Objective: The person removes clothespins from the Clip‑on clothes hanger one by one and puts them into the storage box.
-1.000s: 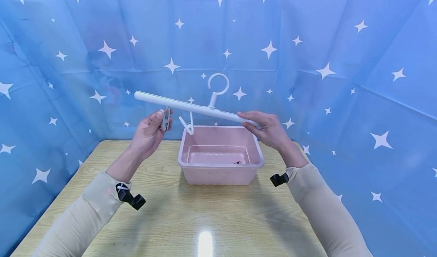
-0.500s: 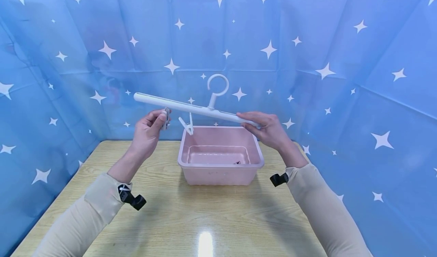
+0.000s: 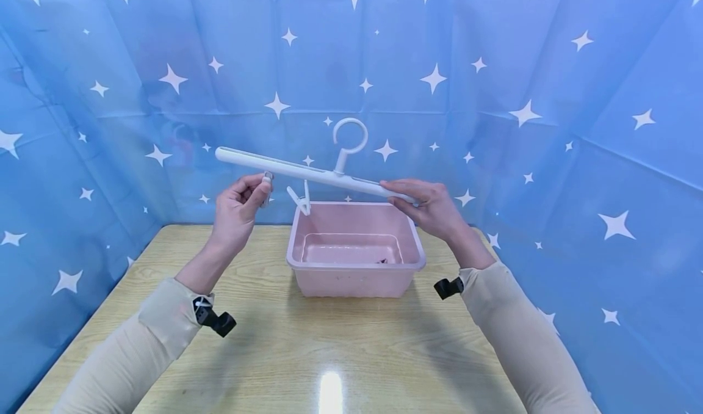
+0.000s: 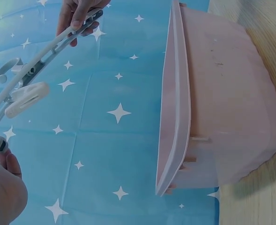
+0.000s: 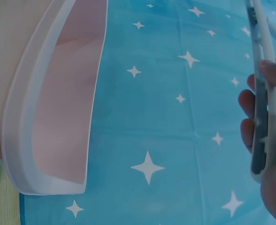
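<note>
A white clip hanger with a ring hook is held in the air above a pink plastic basin. My right hand grips the bar's right end; the right wrist view shows its fingers curled round the bar. My left hand pinches a grey clip that hangs under the bar's left part. A second white clip dangles near the middle, also seen as clip in the left wrist view. Something small and dark lies in the basin.
The basin stands on a light wooden table. A blue star-print cloth closes in the back and both sides. Bare tabletop lies in front of the basin and to its left.
My left hand has risen slightly and its fingers have closed further over the grey clip, hiding more of it. The hanger and right hand have hardly moved.
</note>
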A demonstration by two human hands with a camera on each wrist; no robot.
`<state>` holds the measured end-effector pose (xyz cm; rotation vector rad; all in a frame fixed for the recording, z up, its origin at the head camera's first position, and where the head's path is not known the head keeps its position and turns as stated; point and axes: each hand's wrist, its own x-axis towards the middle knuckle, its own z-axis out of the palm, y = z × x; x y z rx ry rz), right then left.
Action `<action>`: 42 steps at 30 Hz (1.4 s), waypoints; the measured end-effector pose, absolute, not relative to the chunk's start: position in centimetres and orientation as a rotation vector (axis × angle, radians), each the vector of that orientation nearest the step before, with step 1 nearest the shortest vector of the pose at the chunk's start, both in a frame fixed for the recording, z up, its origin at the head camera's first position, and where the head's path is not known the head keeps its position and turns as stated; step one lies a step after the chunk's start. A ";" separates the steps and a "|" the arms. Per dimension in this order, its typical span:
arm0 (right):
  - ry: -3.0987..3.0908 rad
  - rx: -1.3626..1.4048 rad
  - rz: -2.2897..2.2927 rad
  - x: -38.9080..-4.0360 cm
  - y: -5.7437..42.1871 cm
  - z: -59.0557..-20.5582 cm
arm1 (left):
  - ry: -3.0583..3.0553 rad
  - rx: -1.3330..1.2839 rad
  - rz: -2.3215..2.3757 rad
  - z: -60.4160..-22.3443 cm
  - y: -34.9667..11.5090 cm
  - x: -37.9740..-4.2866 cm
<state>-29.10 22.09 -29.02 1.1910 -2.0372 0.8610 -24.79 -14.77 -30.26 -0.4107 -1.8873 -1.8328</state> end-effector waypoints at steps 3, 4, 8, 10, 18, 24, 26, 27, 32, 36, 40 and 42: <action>-2.040 1.199 0.854 -29.1 22.0 -29.0 | -1.911 -0.396 -1.787 -30.3 -14.8 -24.7; -2.041 1.202 0.855 -29.0 22.0 -29.0 | -1.913 -0.392 -1.773 -30.4 -14.8 -24.7; -2.040 1.211 0.855 -29.0 22.0 -28.9 | -1.895 -0.384 -1.734 -30.5 -14.7 -24.8; -2.037 1.213 0.857 -29.0 22.0 -28.9 | -1.881 -0.385 -1.720 -30.5 -14.7 -24.9; -2.043 1.210 0.857 -28.9 21.9 -28.6 | -1.830 -0.408 -1.627 -30.5 -14.5 -25.0; -2.041 1.198 0.853 -28.9 21.8 -28.7 | -1.801 -0.423 -1.601 -30.4 -14.4 -25.0; -2.040 1.195 0.856 -28.9 21.8 -28.7 | -1.804 -0.425 -1.620 -30.4 -14.4 -25.0; -2.039 1.194 0.858 -28.9 21.8 -28.7 | -1.806 -0.428 -1.629 -30.4 -14.4 -24.9; -2.040 1.191 0.879 -29.0 21.8 -28.7 | -1.796 -0.455 -1.675 -30.4 -14.5 -24.8; -2.052 1.175 0.883 -29.0 21.8 -28.7 | -1.812 -0.458 -1.670 -30.4 -14.6 -24.8; -2.059 1.150 0.877 -28.9 21.9 -28.7 | -1.823 -0.453 -1.686 -30.5 -14.6 -24.7; -2.059 1.139 0.881 -28.8 21.9 -28.6 | -1.828 -0.448 -1.698 -30.6 -14.6 -24.7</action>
